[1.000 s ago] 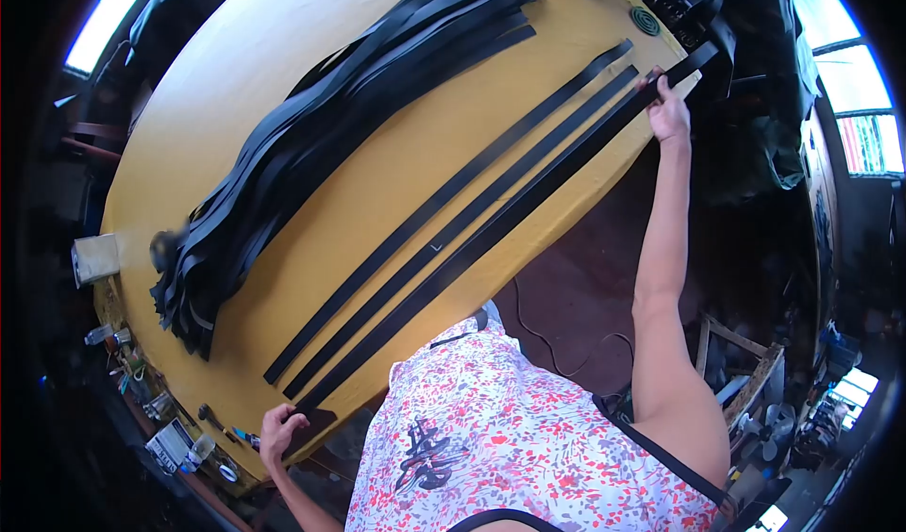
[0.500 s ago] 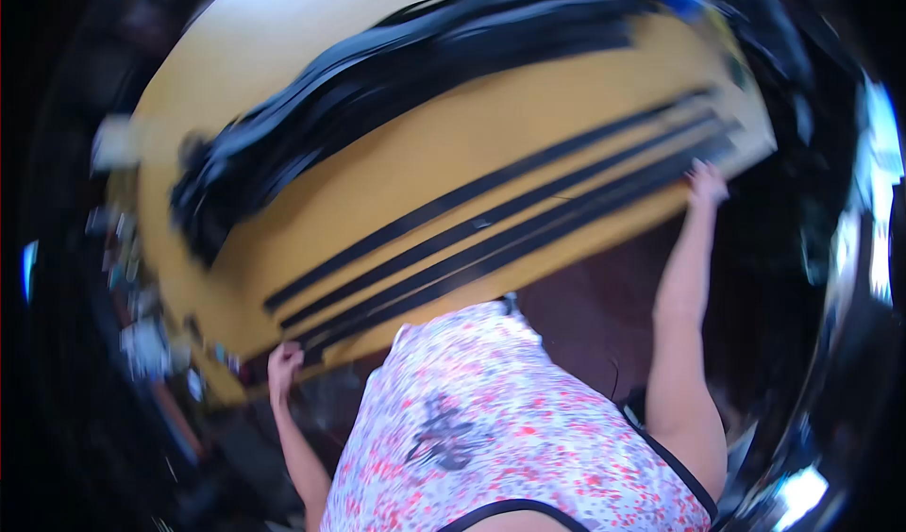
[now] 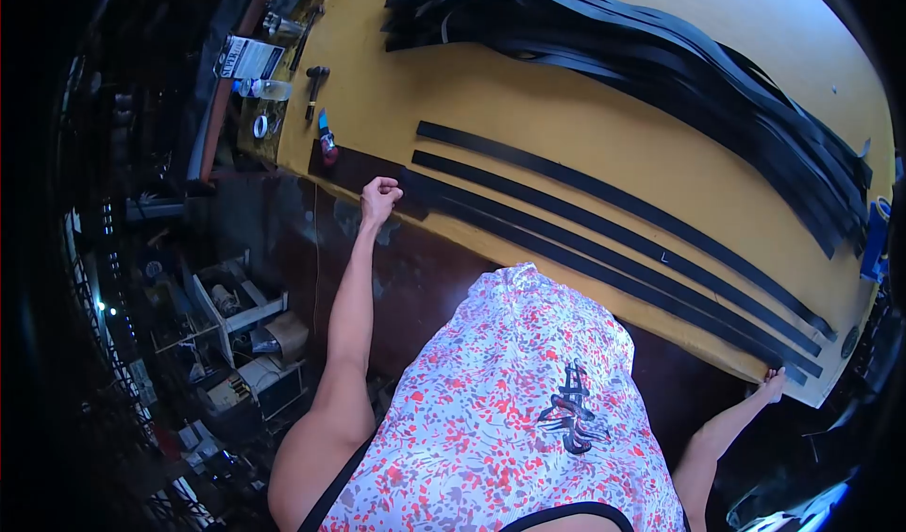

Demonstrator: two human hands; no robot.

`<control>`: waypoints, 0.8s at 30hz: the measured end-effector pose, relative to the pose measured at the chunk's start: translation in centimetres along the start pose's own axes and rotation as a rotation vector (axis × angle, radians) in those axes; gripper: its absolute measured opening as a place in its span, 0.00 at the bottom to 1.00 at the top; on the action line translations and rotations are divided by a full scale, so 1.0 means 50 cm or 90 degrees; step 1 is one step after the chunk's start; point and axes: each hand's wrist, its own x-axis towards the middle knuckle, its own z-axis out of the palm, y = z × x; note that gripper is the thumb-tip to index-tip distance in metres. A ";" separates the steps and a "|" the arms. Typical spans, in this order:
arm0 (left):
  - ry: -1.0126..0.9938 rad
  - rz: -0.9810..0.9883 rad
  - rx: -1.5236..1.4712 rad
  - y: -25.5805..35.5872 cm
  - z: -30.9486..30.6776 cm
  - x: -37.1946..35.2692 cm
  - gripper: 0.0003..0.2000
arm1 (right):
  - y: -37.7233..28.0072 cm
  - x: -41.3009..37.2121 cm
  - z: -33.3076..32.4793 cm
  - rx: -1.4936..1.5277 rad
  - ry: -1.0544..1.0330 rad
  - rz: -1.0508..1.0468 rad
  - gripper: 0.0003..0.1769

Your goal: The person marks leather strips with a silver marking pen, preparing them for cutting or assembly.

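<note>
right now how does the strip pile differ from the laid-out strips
The pile of strips is heaped, overlapping and wavy; the laid-out strips lie flat, parallel, with gaps. The pile is untouched; the left hand, fisted, and right hand are at the ends of the nearest laid-out strip. Both are long, black, on the yellow table.

The black strips (image 3: 651,250) look matt and leathery — the yellow tabletop (image 3: 528,108) smooth, with a faint sheen.

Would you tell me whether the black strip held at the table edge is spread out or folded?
Spread out: the black strip runs straight along the table from left hand to right hand.
</note>
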 end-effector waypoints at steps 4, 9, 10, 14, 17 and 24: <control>0.005 -0.012 -0.015 0.004 0.005 -0.005 0.11 | -0.002 0.006 -0.003 -0.004 -0.006 0.002 0.12; -0.028 0.002 0.037 0.012 0.011 -0.010 0.12 | 0.030 -0.021 0.001 -0.014 -0.058 0.001 0.10; -0.032 0.003 0.037 0.007 0.009 -0.008 0.12 | 0.050 -0.033 0.006 -0.018 -0.084 0.007 0.12; -0.044 0.072 0.022 -0.027 -0.008 0.010 0.14 | -0.018 -0.107 0.005 -0.028 -0.224 0.007 0.27; -0.083 0.037 0.029 -0.036 -0.015 0.012 0.15 | -0.048 -0.238 0.025 0.122 -0.154 -0.082 0.13; -0.112 -0.019 0.035 -0.102 -0.021 0.096 0.10 | -0.096 -0.319 0.040 0.019 0.059 -0.068 0.16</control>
